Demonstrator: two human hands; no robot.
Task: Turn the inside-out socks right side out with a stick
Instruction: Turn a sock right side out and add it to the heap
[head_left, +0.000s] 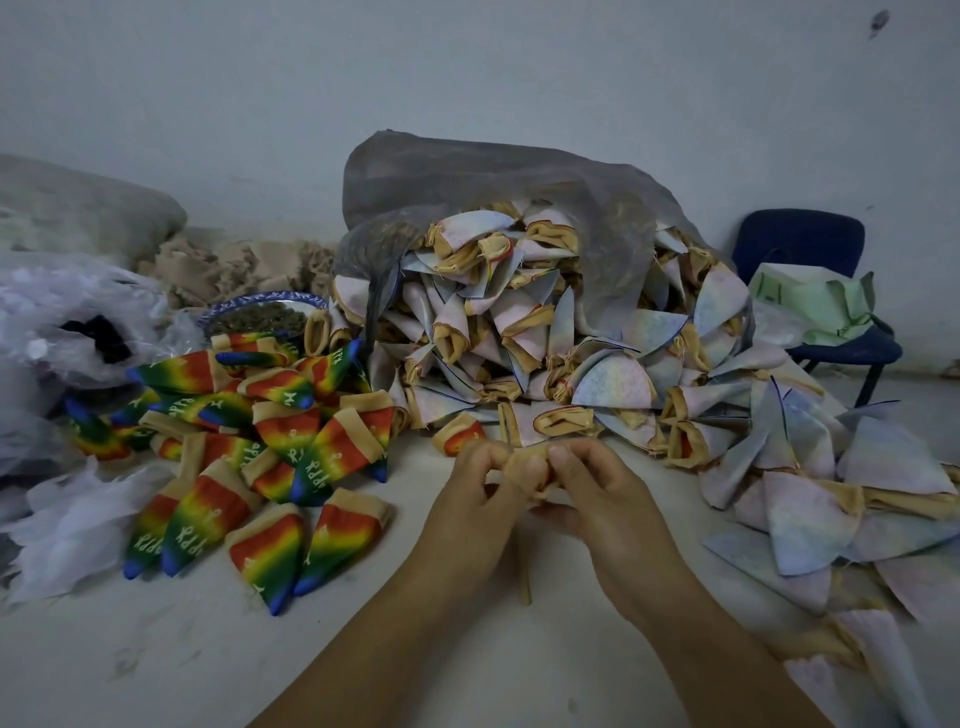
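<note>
My left hand (475, 488) and my right hand (597, 493) meet at the middle of the table, both pinching the tan cuff of one bunched sock (527, 470). A thin wooden stick (525, 584) runs down from under the sock between my wrists. A heap of pale inside-out socks (545, 332) spills from a grey plastic bag (467, 176) behind my hands and spreads to the right. Rainbow-coloured socks (249, 457) lie in a pile to the left.
A blue-rimmed plate (260, 312) with dark bits sits behind the rainbow pile. Clear plastic bags (62, 332) crowd the left edge. A dark blue chair (810, 291) with green paper stands at the back right. The white tabletop (156, 665) shows near me.
</note>
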